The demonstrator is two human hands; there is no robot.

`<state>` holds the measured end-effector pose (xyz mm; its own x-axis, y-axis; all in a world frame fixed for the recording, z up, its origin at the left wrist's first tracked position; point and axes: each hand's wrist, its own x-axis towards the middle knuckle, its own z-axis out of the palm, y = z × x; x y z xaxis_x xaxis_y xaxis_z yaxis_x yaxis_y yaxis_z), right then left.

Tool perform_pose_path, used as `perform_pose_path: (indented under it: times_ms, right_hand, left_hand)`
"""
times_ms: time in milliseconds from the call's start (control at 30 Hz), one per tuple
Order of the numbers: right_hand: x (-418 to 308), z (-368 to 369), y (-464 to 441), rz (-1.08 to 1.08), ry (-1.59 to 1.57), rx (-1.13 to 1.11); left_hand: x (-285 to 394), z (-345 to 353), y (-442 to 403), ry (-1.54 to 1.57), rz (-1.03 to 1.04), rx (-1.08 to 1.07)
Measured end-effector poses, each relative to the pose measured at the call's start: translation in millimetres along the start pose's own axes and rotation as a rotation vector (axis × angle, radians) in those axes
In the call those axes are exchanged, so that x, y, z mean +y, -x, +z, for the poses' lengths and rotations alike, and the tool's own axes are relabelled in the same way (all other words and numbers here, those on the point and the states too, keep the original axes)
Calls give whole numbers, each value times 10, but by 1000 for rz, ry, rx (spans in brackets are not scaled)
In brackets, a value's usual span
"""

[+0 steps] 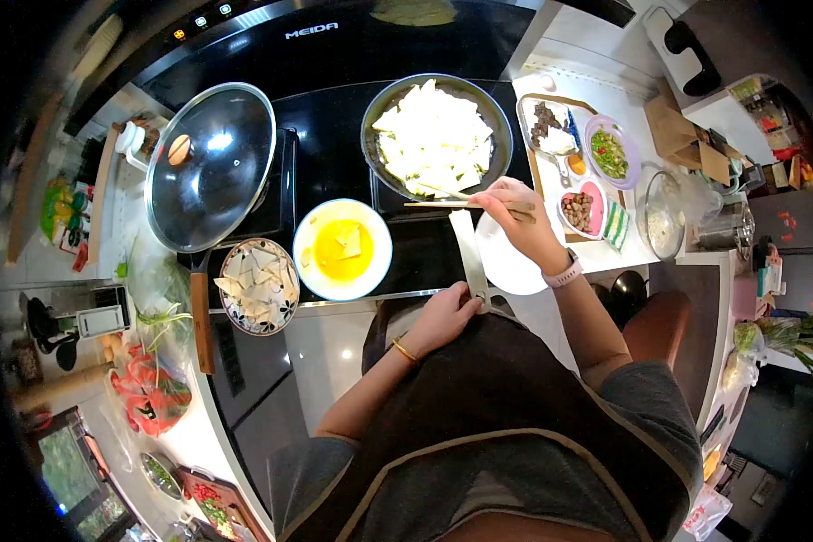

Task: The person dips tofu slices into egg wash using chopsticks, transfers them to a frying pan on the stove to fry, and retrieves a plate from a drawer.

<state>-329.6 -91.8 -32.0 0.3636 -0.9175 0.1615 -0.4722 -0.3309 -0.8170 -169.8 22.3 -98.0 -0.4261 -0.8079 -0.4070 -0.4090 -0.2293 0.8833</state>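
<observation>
My right hand (516, 217) is closed around wooden chopsticks (433, 204), near the lower right rim of the frying pan (506, 135). Pale, brightly lit food pieces (433, 135) fill much of the pan. Below it, my left hand (450, 316) is closed on the end of a flat, pale handle (469, 257) that points up toward the pan. A white plate (519, 257) lies partly behind my right hand. To the left stands a white bowl (381, 262) of yellow liquid with a pale piece in it.
A glass lid (212, 167) covers another pan at the left, its wooden handle (204, 325) pointing toward me. Beside it sits a patterned bowl (260, 287) of pale pieces. At right are a tray (537, 163), a purple bowl (612, 152) and a glass bowl (664, 217).
</observation>
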Motion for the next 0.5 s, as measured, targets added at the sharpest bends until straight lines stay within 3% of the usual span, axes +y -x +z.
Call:
perform_pose_path:
  times_ms: [333,400,500]
  right_hand:
    - [-109,50,108,15,-14,18]
    - [-100,100,133,202,-334,164]
    - [-45,91,144,328,-375,206]
  left_hand:
    - [-79,1,-7,-6,36,-6]
    - [-47,-6,9,1,35,5]
    - [-27,-21,5,-8,34,12]
